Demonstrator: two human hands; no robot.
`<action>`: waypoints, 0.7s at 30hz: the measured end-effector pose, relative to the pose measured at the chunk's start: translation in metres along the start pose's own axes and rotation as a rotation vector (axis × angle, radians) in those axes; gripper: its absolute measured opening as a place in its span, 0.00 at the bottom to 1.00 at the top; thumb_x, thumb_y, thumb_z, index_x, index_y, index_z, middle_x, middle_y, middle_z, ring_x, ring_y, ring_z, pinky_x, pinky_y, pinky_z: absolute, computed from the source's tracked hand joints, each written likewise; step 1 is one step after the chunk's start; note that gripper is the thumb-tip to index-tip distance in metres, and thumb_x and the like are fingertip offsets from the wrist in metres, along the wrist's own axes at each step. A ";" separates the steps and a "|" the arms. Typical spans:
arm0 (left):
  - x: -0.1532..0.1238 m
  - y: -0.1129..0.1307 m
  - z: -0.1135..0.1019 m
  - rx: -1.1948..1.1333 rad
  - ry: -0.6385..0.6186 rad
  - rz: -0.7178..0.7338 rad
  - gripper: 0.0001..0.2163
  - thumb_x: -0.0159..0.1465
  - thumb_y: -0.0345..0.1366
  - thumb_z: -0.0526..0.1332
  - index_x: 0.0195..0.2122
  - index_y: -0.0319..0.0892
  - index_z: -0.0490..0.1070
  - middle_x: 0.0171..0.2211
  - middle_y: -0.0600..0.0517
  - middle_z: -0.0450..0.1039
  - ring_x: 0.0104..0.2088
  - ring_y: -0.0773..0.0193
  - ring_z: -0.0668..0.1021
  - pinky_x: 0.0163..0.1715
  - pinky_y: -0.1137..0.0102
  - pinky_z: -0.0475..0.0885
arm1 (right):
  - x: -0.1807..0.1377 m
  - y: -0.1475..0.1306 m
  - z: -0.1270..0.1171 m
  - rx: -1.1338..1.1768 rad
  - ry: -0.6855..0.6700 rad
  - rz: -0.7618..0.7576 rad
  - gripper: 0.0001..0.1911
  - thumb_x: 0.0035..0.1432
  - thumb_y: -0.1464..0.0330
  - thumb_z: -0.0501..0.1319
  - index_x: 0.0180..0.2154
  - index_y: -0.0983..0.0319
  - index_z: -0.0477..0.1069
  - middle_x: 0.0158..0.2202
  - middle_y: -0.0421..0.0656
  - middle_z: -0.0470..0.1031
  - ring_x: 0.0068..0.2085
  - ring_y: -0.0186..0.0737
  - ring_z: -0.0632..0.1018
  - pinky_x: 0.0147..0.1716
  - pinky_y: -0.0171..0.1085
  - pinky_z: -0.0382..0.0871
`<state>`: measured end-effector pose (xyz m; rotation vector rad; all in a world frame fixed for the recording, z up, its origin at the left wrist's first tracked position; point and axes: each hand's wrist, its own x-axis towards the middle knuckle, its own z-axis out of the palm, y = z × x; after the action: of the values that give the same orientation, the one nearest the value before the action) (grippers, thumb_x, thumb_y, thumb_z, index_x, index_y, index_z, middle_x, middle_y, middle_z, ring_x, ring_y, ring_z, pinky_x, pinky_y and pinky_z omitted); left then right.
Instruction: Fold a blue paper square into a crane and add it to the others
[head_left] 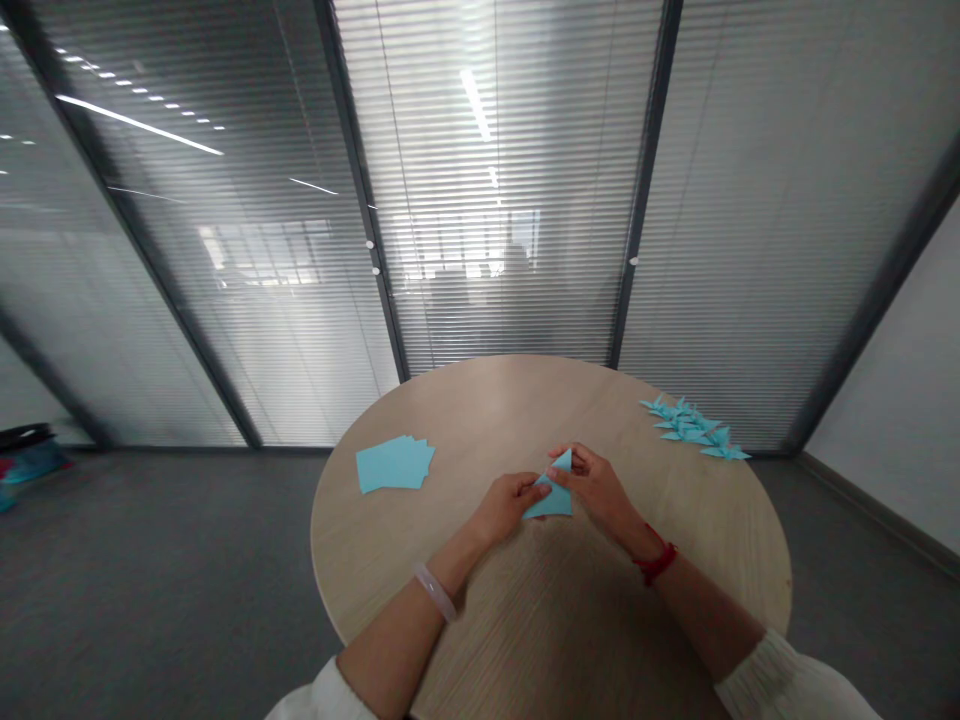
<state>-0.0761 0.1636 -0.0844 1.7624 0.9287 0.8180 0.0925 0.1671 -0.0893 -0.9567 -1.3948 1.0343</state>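
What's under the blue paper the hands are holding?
Around the blue paper you can see the wooden table. The left hand and right hand hold the paper, which covers whatever is straight beneath, so I can't tell.

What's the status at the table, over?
Left hand, right hand both holding the sheet. Sheet looks folded, one corner pointing up. Stack off left, folded pieces off right; neither in the way.

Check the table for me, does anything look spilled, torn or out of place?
Nothing looks spilled or torn on the table. Only the blue paper stack at left seems slightly untidy, fanned unevenly; the folded pieces at right lie bunched together.
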 end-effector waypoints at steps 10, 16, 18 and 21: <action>-0.002 0.005 0.000 0.177 0.243 -0.015 0.18 0.58 0.48 0.57 0.31 0.36 0.77 0.20 0.53 0.68 0.21 0.69 0.63 0.22 0.73 0.55 | 0.000 -0.001 -0.003 0.012 0.047 0.034 0.19 0.42 0.54 0.68 0.31 0.61 0.71 0.26 0.40 0.75 0.28 0.39 0.74 0.28 0.35 0.67; -0.005 0.008 0.001 0.205 0.269 -0.009 0.16 0.58 0.45 0.58 0.31 0.37 0.78 0.24 0.51 0.73 0.23 0.67 0.68 0.24 0.73 0.59 | 0.001 0.000 -0.006 0.060 0.155 0.044 0.20 0.43 0.53 0.67 0.30 0.63 0.73 0.29 0.45 0.78 0.31 0.42 0.76 0.33 0.38 0.69; -0.005 0.007 0.001 0.210 0.266 -0.010 0.16 0.58 0.45 0.57 0.31 0.37 0.78 0.24 0.50 0.73 0.23 0.67 0.68 0.24 0.73 0.59 | 0.000 -0.002 -0.006 0.070 0.151 0.050 0.20 0.43 0.51 0.66 0.30 0.62 0.73 0.30 0.46 0.78 0.32 0.43 0.77 0.34 0.39 0.70; -0.005 0.007 0.001 0.214 0.273 -0.007 0.16 0.58 0.45 0.57 0.31 0.37 0.78 0.22 0.51 0.72 0.22 0.68 0.66 0.23 0.74 0.58 | -0.002 -0.006 -0.004 0.090 0.098 0.079 0.22 0.42 0.50 0.67 0.31 0.61 0.73 0.30 0.45 0.78 0.33 0.44 0.78 0.33 0.39 0.70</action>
<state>-0.0759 0.1570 -0.0783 1.8571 1.2404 1.0021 0.0967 0.1636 -0.0841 -0.9887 -1.2283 1.0856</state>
